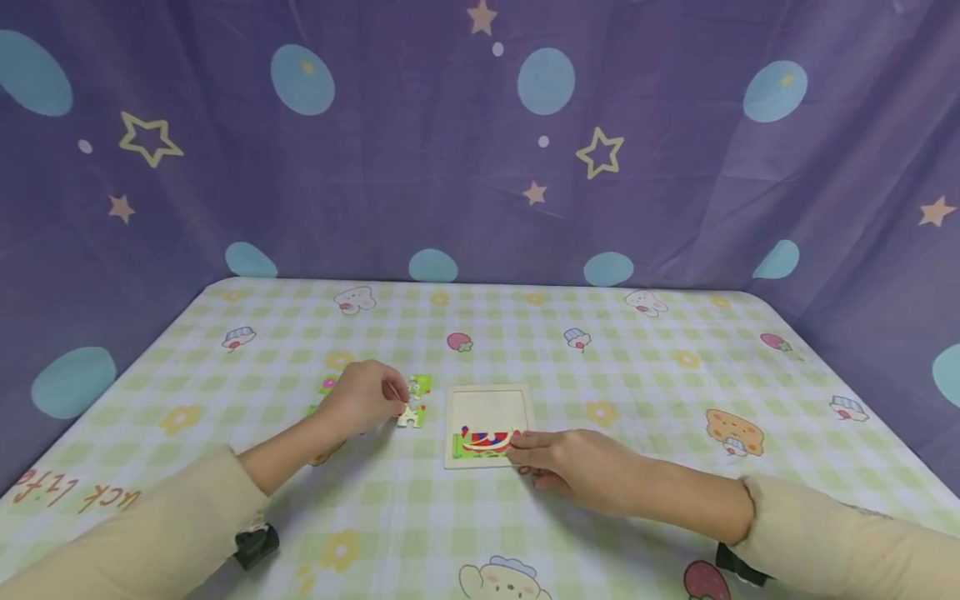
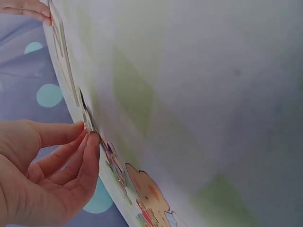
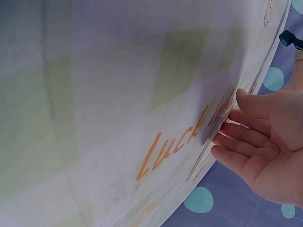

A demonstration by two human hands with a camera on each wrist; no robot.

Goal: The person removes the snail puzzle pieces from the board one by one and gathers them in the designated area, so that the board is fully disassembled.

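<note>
My left hand [image 1: 360, 396] pinches a jigsaw puzzle piece [image 1: 408, 417] between thumb and fingertips, just left of a square wooden puzzle tray [image 1: 491, 406]. The left wrist view shows that piece [image 2: 88, 117] edge-on, close over the cloth. Joined pieces [image 1: 486, 442] in red, white, blue and green fill the near part of the tray; bare wood shows in its far part. My right hand [image 1: 583, 468] lies at the tray's near right corner, its extended fingertips touching the pieces and rim. In the right wrist view its fingers [image 3: 241, 135] are loosely bent.
Loose puzzle pieces lie around the left hand, including a green one [image 1: 422, 383] beyond it and one with a pink flower [image 1: 328, 384]; the hand partly hides others. A checked, cartoon-printed cloth [image 1: 637, 358] covers the table. A purple curtain [image 1: 450, 167] hangs behind.
</note>
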